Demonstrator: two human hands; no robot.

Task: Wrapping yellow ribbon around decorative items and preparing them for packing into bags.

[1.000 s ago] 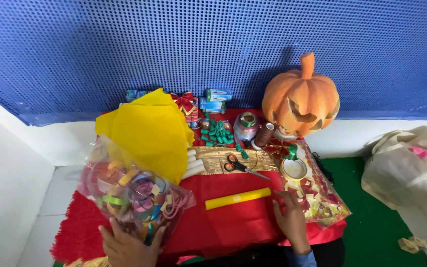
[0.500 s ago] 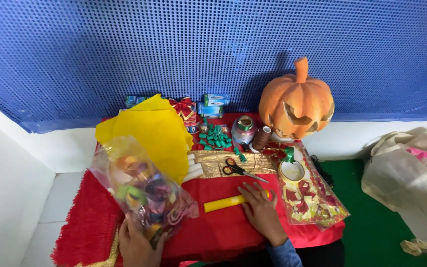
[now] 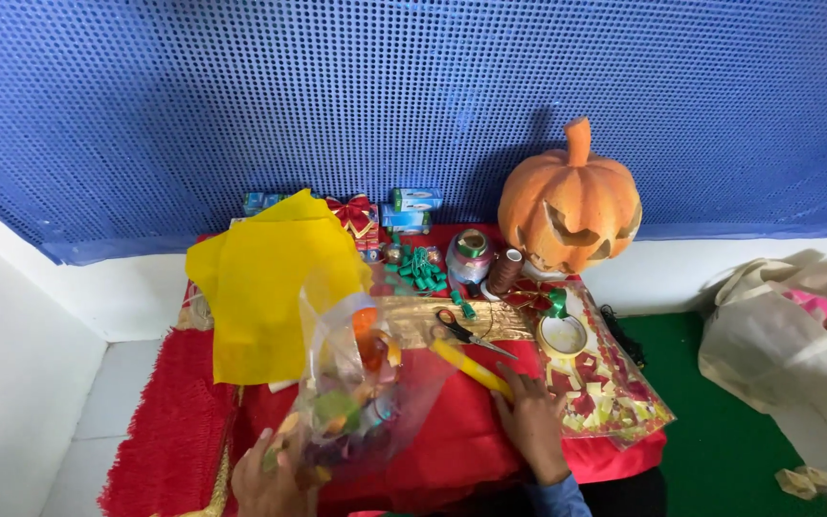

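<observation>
My left hand grips the bottom of a clear plastic bag full of small colourful craft pieces and holds it up over the red cloth. My right hand rests on the cloth with its fingers on the near end of a yellow stick-shaped roll, which lies slanted. Black-handled scissors lie just beyond the roll on a gold sheet. A large yellow paper sheet lies to the left of the bag.
An orange carved pumpkin stands at the back right. Ribbon spools, a brown thread spool, green bows, a red bow, small boxes and a tape roll crowd the back. A clear packet of red and yellow pieces lies right. A beige bag sits on green floor.
My right hand moved left from the packet to the yellow roll, which turned from lying level to slanted. The bag of craft pieces rose and shifted right.
</observation>
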